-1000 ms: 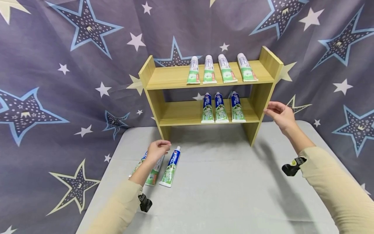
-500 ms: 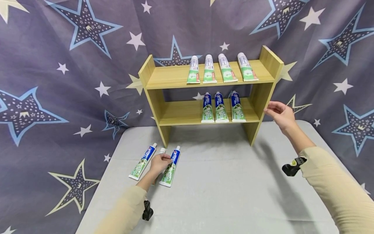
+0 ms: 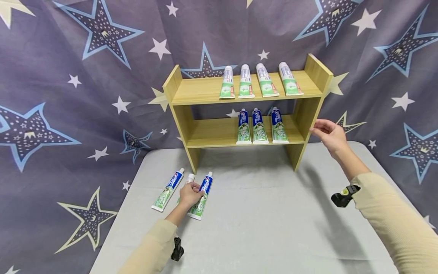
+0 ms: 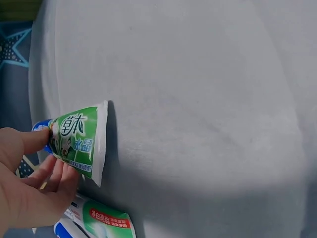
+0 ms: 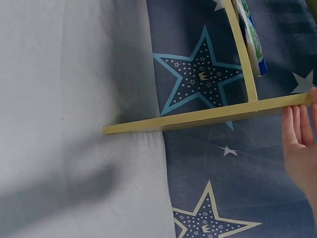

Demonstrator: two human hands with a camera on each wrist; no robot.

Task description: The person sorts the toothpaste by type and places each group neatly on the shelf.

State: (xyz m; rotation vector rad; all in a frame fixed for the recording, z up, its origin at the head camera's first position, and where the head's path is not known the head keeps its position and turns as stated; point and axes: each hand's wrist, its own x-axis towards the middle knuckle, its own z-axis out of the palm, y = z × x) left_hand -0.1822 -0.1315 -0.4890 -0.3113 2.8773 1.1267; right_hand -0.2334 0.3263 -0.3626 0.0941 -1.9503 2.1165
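Observation:
In the head view, my left hand [image 3: 190,195] is at the rightmost of three toothpaste tubes on the table's left side. The left wrist view shows my thumb and fingers pinching this blue-and-green toothpaste tube [image 4: 74,141] by its sides. Partly hidden under the hand is a white-and-green toothpaste tube [image 3: 190,177]; left of it lies another blue-and-green toothpaste tube [image 3: 168,190]. My right hand [image 3: 330,136] holds the right side panel of the wooden shelf [image 3: 210,131], thumb and fingers on either side of its edge in the right wrist view.
Several white-and-green tubes [image 3: 245,82] lie in a row on the top board. Three blue-and-green tubes [image 3: 259,127] lie on the lower board, towards its right. A grey cloth covers the table [image 3: 253,213], and a star-patterned curtain [image 3: 102,87] hangs behind.
My left hand has come down and to the right from above the tubes onto the rightmost one, uncovering the leftmost tube. My right hand has stayed at the shelf.

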